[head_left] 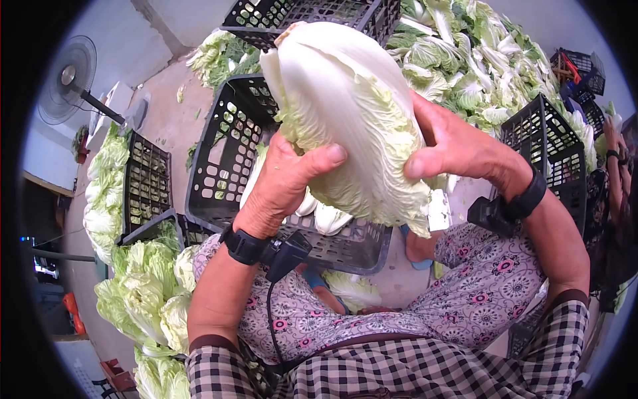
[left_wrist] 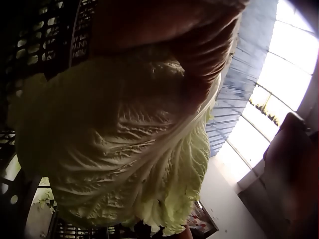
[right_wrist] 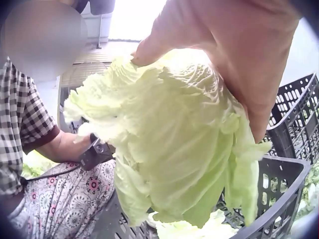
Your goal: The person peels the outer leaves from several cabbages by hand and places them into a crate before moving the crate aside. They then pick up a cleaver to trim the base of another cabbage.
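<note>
A large napa cabbage (head_left: 352,113) is held up in both hands over a black crate (head_left: 222,153), its white base toward the top left in the head view. The left hand (head_left: 286,176) grips its left side, thumb across the leaves. On the other side the right hand (head_left: 458,143) holds it, thumb on the front and fingers behind. Leaves of the cabbage (left_wrist: 129,154) fill the left wrist view below the left hand (left_wrist: 174,35). In the right wrist view the right hand (right_wrist: 229,45) spans the cabbage (right_wrist: 174,134). White cabbage pieces (head_left: 330,218) lie inside the crate.
A heap of leaves (head_left: 465,60) covers the floor at the back right. More crates stand at the left (head_left: 147,179), back (head_left: 319,20) and right (head_left: 545,139). Cabbages (head_left: 143,279) are stacked at the left, and a fan (head_left: 68,75) stands farther back.
</note>
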{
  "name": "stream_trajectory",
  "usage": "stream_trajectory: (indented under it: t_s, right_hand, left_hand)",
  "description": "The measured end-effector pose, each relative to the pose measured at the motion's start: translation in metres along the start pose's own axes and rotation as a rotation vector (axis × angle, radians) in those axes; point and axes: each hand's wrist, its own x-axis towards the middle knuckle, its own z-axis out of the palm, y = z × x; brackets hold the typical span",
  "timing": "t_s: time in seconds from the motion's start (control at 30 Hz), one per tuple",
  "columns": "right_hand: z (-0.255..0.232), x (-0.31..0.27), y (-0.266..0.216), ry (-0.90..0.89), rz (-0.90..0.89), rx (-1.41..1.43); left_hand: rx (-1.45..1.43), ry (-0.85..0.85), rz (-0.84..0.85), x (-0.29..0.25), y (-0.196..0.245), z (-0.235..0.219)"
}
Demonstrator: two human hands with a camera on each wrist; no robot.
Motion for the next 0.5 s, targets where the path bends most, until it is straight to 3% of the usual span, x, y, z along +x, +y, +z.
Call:
stream_trajectory:
  t_s: [0.17, 0.3, 0.5]
  right_hand:
    - [-0.016, -0.004, -0.004, 0.018, 0.156, 0.114]
    - [0.000, 0.001, 0.002, 0.018, -0.010, -0.085]
    - [0.000, 0.004, 0.016, 0.175, 0.001, -0.114]
  left_hand:
    - [0.015, 0.009, -0.021, 0.000, -0.001, -0.003]
    - [0.085, -0.006, -0.046, 0.003, -0.007, 0.000]
    - [0.143, -0.047, -0.064, 0.002, -0.005, 0.003]
